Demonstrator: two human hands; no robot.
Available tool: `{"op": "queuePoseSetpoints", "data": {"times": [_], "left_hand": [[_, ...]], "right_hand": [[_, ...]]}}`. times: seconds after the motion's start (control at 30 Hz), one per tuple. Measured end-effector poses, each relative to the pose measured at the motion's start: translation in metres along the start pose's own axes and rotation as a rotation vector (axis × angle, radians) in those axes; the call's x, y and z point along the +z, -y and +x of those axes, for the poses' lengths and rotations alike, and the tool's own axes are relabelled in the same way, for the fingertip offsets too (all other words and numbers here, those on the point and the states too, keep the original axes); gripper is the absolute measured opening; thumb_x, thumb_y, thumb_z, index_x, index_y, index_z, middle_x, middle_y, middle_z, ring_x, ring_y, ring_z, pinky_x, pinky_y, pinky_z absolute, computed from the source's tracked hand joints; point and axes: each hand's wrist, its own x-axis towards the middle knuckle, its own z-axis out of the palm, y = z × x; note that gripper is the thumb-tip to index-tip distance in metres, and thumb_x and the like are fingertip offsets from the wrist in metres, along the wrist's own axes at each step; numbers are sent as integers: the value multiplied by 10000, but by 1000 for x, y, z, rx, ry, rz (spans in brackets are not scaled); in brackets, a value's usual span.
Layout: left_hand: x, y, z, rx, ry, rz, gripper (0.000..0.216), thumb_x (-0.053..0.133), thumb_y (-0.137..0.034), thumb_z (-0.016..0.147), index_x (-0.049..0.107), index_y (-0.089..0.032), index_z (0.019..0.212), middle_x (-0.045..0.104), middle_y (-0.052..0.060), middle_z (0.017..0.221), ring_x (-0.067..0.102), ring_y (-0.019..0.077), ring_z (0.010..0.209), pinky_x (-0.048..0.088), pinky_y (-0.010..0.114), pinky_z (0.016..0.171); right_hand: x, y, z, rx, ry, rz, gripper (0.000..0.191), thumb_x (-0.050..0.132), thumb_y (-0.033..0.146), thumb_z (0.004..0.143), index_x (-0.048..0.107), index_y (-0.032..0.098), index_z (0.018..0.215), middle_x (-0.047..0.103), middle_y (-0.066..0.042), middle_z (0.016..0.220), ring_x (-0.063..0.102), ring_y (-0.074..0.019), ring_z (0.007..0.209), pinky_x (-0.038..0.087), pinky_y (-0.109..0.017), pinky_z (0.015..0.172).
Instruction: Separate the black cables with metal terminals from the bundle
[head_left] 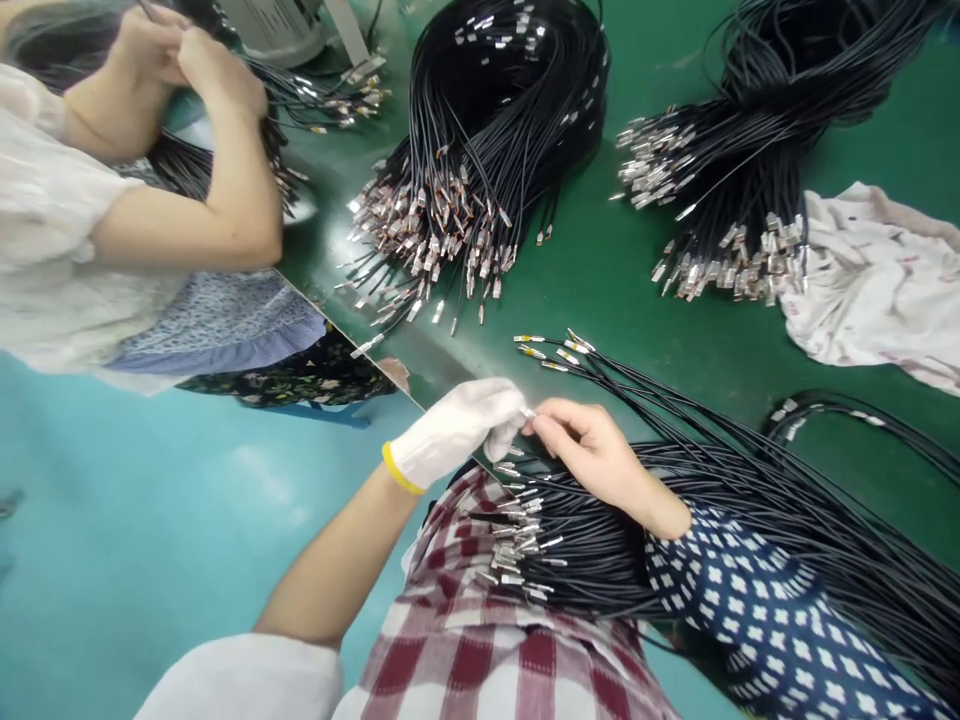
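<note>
My left hand (476, 418), in a white knit glove with a yellow cuff, is closed in a pinch. Its fingertips meet those of my bare right hand (592, 452) at a small silvery cable connector (529, 412). Both hands grip this end; the cable behind it is mostly hidden by my right fingers. Beneath my right forearm lies a thick bundle of black cables (600, 545), its metal ends pointing left over the table edge and my checked apron (480, 625). Just beyond my hands, several cables with yellow-marked connectors (559, 352) lie apart on the green table (480, 365).
A large coiled cable bundle (517, 130) stands at the back middle, another bundle (757, 150) at the back right. A crumpled white cloth (877, 285) lies on the right. At the left, a co-worker's hands (180, 60) work over more cables near a grey machine base (274, 30).
</note>
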Motion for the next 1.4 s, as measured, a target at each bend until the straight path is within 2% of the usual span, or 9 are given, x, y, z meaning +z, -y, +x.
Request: {"op": "queuePoseSetpoints", "data": {"times": [0.1,0.23,0.37,0.43,0.53,0.77,1.13,1.3,1.4], "left_hand": [[-1,5,1,-44,63,-78,317,563,-454,907,575,-189,734,520,-22,554,446,92,450,347,240,465],[-4,16,6,-97,158,-223,263,649,-438,850,654,-189,935,534,-26,559,418,83,405,311,243,410],[-3,26,11,-216,307,-430,311,613,-477,867,602,-178,783,508,-10,590,399,72,401,312,234,395],[0,29,13,-257,364,-552,383,554,-538,886,565,-170,781,483,-17,624,416,77,403,322,231,390],[4,31,15,-273,406,-671,350,577,-499,884,518,-166,793,452,-37,632,436,77,413,329,216,402],[7,27,18,-251,405,-681,213,591,-381,895,539,-176,879,448,-47,631,387,65,435,305,212,417],[9,32,19,-212,361,-595,237,614,-381,898,498,-186,830,451,-44,640,370,59,469,288,220,438],[11,27,18,-216,375,-639,214,613,-372,902,529,-177,882,413,-62,609,337,47,433,243,203,411],[13,25,18,-241,366,-656,245,622,-387,892,579,-167,990,412,-63,606,330,47,431,243,200,413]], "right_hand": [[3,1,1,-9,-16,65,279,513,291,981,611,184,742,578,21,617,512,-122,571,385,-248,579],[9,1,1,-7,-57,119,254,522,265,971,609,187,745,597,18,619,511,-114,542,396,-240,555],[12,1,1,-19,-96,148,277,529,245,960,588,187,696,570,20,597,501,-113,541,392,-238,547],[12,1,1,-30,-113,165,301,534,241,955,564,188,661,553,21,584,488,-113,542,386,-238,547],[13,0,2,-24,-130,209,293,535,241,951,569,186,666,521,30,572,458,-110,526,372,-235,527],[15,-3,1,-25,-164,242,239,560,226,936,618,181,709,630,-10,675,560,-141,634,440,-247,600],[15,-4,0,-15,-199,177,266,553,250,937,618,180,688,584,-2,625,496,-131,579,394,-243,531],[16,-3,-1,-11,-210,176,253,561,242,932,620,183,693,583,4,622,493,-128,566,390,-238,517],[17,-4,-1,-21,-213,185,251,560,239,942,616,187,702,601,4,635,526,-131,582,414,-240,539]]}}
